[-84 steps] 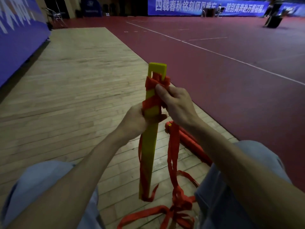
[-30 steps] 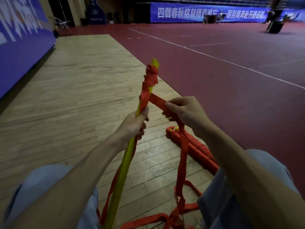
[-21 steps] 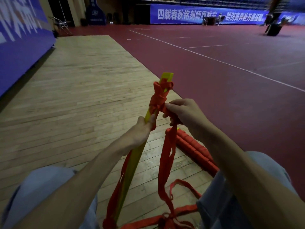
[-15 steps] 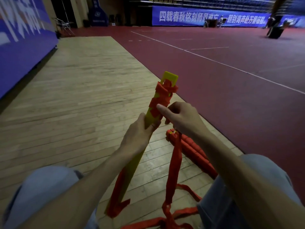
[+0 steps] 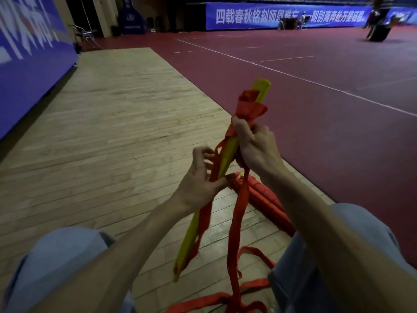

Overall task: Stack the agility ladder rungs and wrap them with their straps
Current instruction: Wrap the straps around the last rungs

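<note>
Midway, left hand (image 5: pixel 200 184) grips rungs (image 5: pixel 228 154) (strap (image 5: pixel 248 109) wound)

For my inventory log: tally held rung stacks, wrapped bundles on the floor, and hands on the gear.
Yellow rung stack, held: 1
Red-wrapped bundle on the floor: 1
Hands: 2, left hand gripping the stack, right hand pinching the red strap
Total: 4

Hall dimly lit; faint sheen carried by pale wooden plank floor (image 5: pixel 126 123). Dark-red court surface (image 5: pixel 316 123) left murky. Frame edges stretched by wide lens. Stacked yellow plastic rungs (image 5: pixel 228 152) rendered sharpest; light-blue trouser knees (image 5: pixel 63 256) blurred.
</note>
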A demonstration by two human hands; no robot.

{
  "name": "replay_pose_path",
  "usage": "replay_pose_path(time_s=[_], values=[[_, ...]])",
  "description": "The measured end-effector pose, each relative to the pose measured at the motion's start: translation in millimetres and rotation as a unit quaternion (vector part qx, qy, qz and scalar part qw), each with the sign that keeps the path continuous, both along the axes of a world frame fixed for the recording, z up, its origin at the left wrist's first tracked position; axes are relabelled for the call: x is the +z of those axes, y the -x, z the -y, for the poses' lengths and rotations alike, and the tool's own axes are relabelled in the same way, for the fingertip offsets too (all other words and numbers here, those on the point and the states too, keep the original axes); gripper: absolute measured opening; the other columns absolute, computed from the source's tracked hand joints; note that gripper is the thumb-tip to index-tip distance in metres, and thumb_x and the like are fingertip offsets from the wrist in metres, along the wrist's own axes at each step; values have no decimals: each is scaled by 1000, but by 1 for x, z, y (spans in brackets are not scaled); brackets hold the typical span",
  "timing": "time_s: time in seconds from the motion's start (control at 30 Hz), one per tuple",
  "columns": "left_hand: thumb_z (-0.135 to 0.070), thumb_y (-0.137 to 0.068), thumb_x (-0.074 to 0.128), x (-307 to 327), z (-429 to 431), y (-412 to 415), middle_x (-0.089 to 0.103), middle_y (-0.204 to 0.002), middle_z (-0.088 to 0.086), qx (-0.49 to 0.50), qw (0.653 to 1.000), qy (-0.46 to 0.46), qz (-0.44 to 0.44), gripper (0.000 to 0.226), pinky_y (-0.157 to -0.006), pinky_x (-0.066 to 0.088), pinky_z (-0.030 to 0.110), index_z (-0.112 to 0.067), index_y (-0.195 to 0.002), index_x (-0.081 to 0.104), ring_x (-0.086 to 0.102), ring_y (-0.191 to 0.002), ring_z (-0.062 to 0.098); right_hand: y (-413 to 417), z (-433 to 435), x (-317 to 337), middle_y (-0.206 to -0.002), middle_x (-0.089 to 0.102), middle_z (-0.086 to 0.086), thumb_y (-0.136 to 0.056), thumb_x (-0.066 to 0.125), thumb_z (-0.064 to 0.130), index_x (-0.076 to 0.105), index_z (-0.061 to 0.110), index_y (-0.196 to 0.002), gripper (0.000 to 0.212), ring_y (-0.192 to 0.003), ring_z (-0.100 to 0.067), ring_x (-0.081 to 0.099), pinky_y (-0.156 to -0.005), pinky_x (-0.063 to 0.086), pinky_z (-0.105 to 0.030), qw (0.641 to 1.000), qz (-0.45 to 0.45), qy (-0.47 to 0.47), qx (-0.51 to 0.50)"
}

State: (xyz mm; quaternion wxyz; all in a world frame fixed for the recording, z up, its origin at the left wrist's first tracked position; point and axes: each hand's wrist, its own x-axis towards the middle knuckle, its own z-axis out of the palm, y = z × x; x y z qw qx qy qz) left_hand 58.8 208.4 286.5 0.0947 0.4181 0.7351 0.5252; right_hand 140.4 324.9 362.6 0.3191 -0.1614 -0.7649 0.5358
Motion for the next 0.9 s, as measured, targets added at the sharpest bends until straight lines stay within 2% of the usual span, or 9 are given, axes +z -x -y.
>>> replay_pose_path(time_s=[0.07,0.1,0.23,0.4,0.53,0.63,0.73,0.8,0.9], values=[[-38,-78,77,3,1,-1,66,-107,5,-100,980,9,171,50,-65,56,18,-40,-111,39,72,-82,10,-2,-4,4,-47,55,8,-101,46,39,54,15,-68,42,-41,-6,52,-42,41,-21,999,-27,17,3],[-36,-80,77,4,3,-2,71,-99,10,-132,970,17,206,44,-62,58,25,-36,-113,48,74,-76,22,-3,-4,6,-48,53,7,-101,47,39,54,14,-68,42,-42,-8,51,-43,40,-23,999,-36,29,8],[-21,-90,68,12,4,-8,75,-81,11,-122,970,1,210,12,-55,58,33,-18,-101,67,73,-65,34,-8,-11,11,-53,51,1,-97,57,34,56,10,-69,37,-42,-11,46,-41,37,-23,994,-79,74,5],[-14,-86,74,7,5,-7,75,-74,2,-28,991,-9,127,11,-57,59,28,-14,-93,64,73,-62,24,-11,-15,14,-54,63,5,-85,71,40,65,16,-75,27,-37,-10,50,-39,39,-19,996,-84,-31,7],[-16,-90,69,0,6,-4,69,-70,2,63,997,4,49,18,-54,57,28,-9,-105,62,67,-54,15,-9,-11,9,-75,74,-5,-79,52,66,68,11,-90,58,-50,-19,66,-47,55,-30,997,69,-35,30],[-36,-95,58,-4,10,0,63,-75,-1,112,983,93,-109,29,-60,56,38,-14,-114,54,63,-62,15,-9,-8,5,-85,74,-6,-80,49,65,65,11,-99,59,-68,-25,73,-43,48,-13,987,143,25,71],[-67,-91,26,-1,13,-1,50,-72,-12,94,965,119,-216,49,-50,40,23,-27,-113,41,52,-55,5,-10,-7,8,-78,72,-2,-89,59,48,62,15,-89,33,-57,-12,71,-41,46,-12,991,99,62,68],[-72,-93,13,1,12,-1,47,-77,-16,73,971,94,-207,47,-51,35,16,-38,-116,37,54,-62,1,-11,-8,13,-74,71,-1,-94,59,39,59,11,-90,28,-48,-14,65,-43,50,-19,991,60,92,80],[-66,-97,22,6,8,1,49,-94,-20,32,987,57,-149,47,-65,41,14,-38,-127,43,52,-88,-8,-13,-10,16,-73,67,-7,-100,52,34,57,5,-94,30,-49,-17,62,-48,52,-25,990,31,99,91]])
